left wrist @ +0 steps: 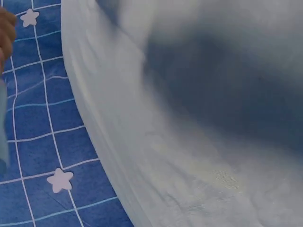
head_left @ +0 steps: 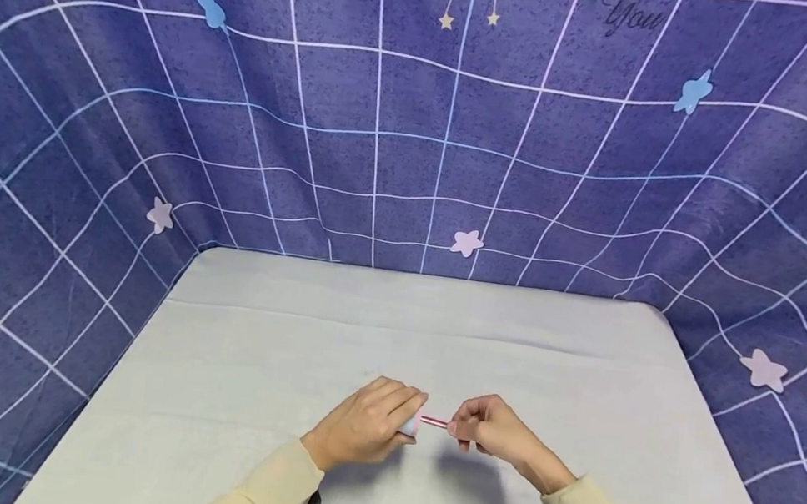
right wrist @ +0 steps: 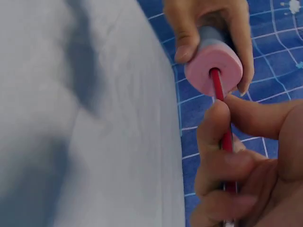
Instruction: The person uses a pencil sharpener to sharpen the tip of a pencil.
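The red pencil point(head_left: 434, 421) already sits inserted in the pencil sharpener point(right wrist: 201, 72), above the desk point(head_left: 246, 367); whether it is sharpened cannot be told, its tip being hidden. The left hand point(head_left: 368, 417) clasps the sharpener, the fingers of the right hand point(head_left: 495, 431) pinch the pencil; the left wrist view is partly blurred
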The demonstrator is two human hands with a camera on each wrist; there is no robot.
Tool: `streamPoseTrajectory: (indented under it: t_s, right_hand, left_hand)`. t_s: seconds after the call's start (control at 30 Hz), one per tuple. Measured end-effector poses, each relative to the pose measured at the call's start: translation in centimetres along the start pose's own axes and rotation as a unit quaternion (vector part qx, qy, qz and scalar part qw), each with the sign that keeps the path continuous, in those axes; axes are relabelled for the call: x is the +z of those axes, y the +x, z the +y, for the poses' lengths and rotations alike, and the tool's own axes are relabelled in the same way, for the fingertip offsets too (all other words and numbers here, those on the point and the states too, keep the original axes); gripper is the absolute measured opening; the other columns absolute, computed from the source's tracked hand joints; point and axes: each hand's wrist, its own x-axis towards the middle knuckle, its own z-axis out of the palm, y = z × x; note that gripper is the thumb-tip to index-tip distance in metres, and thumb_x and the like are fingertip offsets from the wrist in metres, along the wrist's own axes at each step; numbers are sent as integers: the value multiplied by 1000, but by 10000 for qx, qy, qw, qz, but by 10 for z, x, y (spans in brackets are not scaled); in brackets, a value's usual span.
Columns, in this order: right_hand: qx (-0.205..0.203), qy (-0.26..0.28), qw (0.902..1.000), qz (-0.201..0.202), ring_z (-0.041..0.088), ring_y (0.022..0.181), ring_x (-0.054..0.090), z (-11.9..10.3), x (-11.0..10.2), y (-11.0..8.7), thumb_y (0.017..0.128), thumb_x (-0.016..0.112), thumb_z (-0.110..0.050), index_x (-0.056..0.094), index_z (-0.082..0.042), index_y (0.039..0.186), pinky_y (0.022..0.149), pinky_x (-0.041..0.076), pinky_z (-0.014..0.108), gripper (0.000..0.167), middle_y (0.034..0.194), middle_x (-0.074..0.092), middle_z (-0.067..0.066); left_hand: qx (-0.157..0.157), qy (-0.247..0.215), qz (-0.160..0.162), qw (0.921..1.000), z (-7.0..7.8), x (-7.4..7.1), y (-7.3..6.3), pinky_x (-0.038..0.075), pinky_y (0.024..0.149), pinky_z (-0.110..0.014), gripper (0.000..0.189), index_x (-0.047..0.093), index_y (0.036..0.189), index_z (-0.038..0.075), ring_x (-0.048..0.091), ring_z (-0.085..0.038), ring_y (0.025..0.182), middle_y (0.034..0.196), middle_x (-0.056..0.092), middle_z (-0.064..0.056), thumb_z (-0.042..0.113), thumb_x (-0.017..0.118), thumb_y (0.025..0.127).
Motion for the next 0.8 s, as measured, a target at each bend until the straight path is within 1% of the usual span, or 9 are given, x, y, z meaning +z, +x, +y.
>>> streamPoseTrajectory:
  t_s: [0.13,0.2,0.27,0.37,0.47,0.53,0.6,0.73,0.8]
  right_hand:
    - [-592,-863,9935,445,3,54,49,2,4,2,82,70,-10,63,0,86,49,36,18,12,68,64,3]
    - [-823,-1428,9819,935,3,57,50,2,7,2,80,74,-11,64,-8,84,52,39,19,11,70,64,-1]
    - [-1043,-1940,9641,1481,0,56,48,2,9,1,78,76,-12,65,-14,81,52,40,19,12,72,64,-6]
    - [-1449,-2396,9385,2020,-3,56,47,4,13,0,77,77,-12,65,-18,79,51,40,18,14,73,66,-8]
    - [-1903,-2699,9143,2346,-6,58,50,7,17,1,75,79,-13,65,-19,78,52,41,16,15,73,68,-9]
    - [-2196,-2901,8961,2541,-6,58,52,9,19,2,74,80,-13,65,-19,78,52,42,15,16,72,68,-10]
    - [-2480,-3191,8722,2754,-5,59,54,12,20,3,74,80,-15,66,-20,79,52,42,14,16,72,68,-10]
    - [-3021,-3849,8148,3110,-2,57,53,16,21,6,74,80,-18,67,-19,81,51,41,15,15,72,68,-10]
    - [-3237,-4088,7911,3199,0,55,51,17,21,7,73,80,-19,67,-18,81,49,40,16,15,72,67,-10]
  left_hand:
    - [-619,-542,-517,9953,-5,-6,1,51,87,-31,57,62,117,0,63,-15,92,105,68,-5,38,76,77]
    - [-890,-799,-683,9905,-7,-9,4,51,90,-32,57,62,118,0,63,-16,93,106,69,-5,37,77,76]
    - [-1167,-1127,-854,9831,-9,-11,9,51,90,-33,56,63,118,-1,64,-16,94,107,69,-6,35,77,76]
    - [-1701,-1634,-1257,9636,-10,-14,14,52,88,-32,54,63,119,0,64,-17,96,107,69,-8,32,77,77]
    - [-2267,-2160,-1641,9354,-12,-19,17,53,84,-32,53,62,120,0,63,-17,95,108,69,-9,29,77,78]
    - [-2502,-2422,-1804,9199,-13,-21,18,53,80,-30,52,62,120,0,62,-16,92,108,68,-9,28,76,79]
    - [-2640,-2619,-1881,9090,-15,-23,20,52,77,-28,50,62,119,0,61,-14,88,108,68,-8,27,76,79]
    - [-2778,-2871,-1943,8959,-17,-24,21,50,71,-23,48,63,118,1,57,-10,81,107,68,-7,27,75,80]
    - [-2800,-2915,-1960,8934,-17,-24,21,49,70,-22,48,63,119,1,57,-9,80,107,68,-7,27,75,80]
